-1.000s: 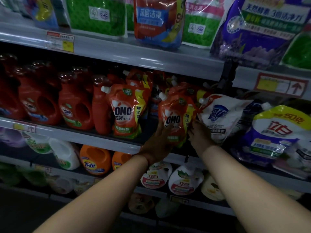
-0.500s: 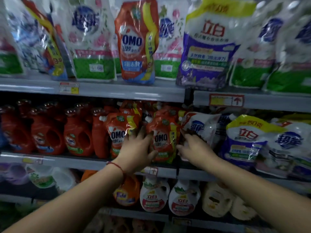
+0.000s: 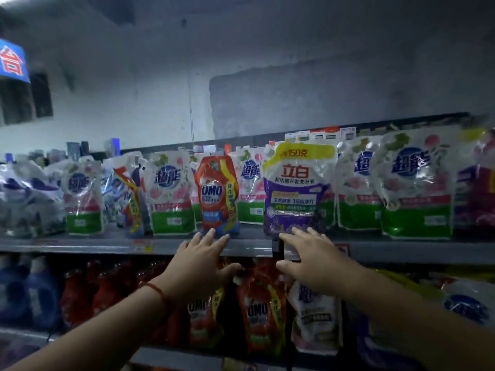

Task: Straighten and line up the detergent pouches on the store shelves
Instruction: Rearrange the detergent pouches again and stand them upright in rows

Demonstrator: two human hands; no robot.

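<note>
Reaching up with fingers spread, the left hand [image 3: 199, 266] and right hand [image 3: 312, 259] hold nothing; their fingertips sit at the front lip of the top shelf [image 3: 107, 246]. At 12 o'clock of the left hand stands the red OMO pouch [image 3: 217, 194], upright at the shelf edge. At 12 o'clock of the right hand stands the purple pouch [image 3: 297, 188], its lower edge just behind the fingertips; whether they touch it is unclear. White-and-green pouches [image 3: 171, 194] crowd both sides and lean unevenly. A dark upright post [image 3: 278, 249] splits the shelf lip between the hands. Below, at 6 o'clock, more OMO pouches [image 3: 261, 311] are partly hidden by the hands and forearms. Red bottles [image 3: 88, 293] at 8 o'clock are dim. Pouches at the far left and right edges are blurred, their labels unreadable. A blue sign [image 3: 12, 61] at 10 o'clock is cut off.
</note>
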